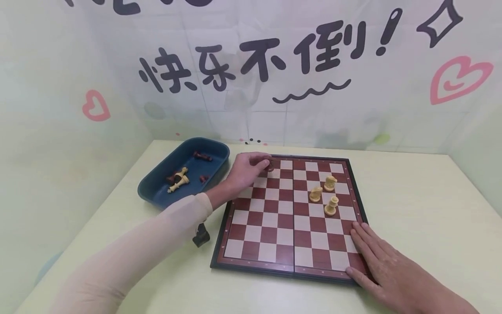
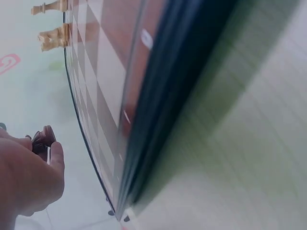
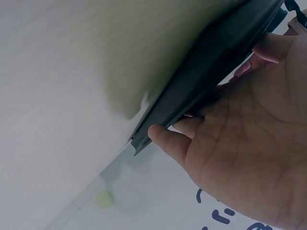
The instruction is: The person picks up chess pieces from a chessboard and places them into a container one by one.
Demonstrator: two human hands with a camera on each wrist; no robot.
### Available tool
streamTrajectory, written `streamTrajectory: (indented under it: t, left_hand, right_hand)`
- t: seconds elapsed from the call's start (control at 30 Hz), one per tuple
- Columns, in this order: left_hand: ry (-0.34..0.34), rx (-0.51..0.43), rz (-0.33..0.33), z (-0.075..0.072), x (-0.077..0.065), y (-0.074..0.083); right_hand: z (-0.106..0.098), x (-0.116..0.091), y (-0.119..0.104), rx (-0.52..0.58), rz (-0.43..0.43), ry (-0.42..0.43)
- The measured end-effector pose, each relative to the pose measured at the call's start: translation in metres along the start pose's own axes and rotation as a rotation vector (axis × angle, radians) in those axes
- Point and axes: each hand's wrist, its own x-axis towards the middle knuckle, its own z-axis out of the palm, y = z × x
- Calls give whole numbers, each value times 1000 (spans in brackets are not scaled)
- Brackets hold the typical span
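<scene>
Dark red chess piece (image 1: pixel 270 164), pinched by the left hand (image 1: pixel 244 172) at the chessboard (image 1: pixel 270 220)'s far-left part, looks light, rigid and slightly slick, best held above its base, while the right hand (image 1: pixel 396 270) rests, straight-fingered, on the board's edge.

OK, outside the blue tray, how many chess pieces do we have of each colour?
Cream chess pieces: 3, on the board
Dark red chess piece: 1, in the left hand
Total: 4
</scene>
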Motion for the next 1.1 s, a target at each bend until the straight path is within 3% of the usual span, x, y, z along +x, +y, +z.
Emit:
streamTrajectory:
  t: [0.37,0.5,0.7,0.9,1.1]
  left_hand:
    - [36,37,55,-24,0,-4]
    - [93,104,55,-35,-5,-8]
    - [146,20,72,-52,-10,-11]
    - [198,56,98,-63,-10,-7]
    - [228,3,97,-72,-11,-9]
  right_hand:
    - [4,-3,3,-22,-32,62]
    - [3,-2,2,-21,-45,72]
    - [1,2,0,-12,-33,38]
    - [2,1,1,-17,-29,35]
    - [4,-2,2,-20,-38,65]
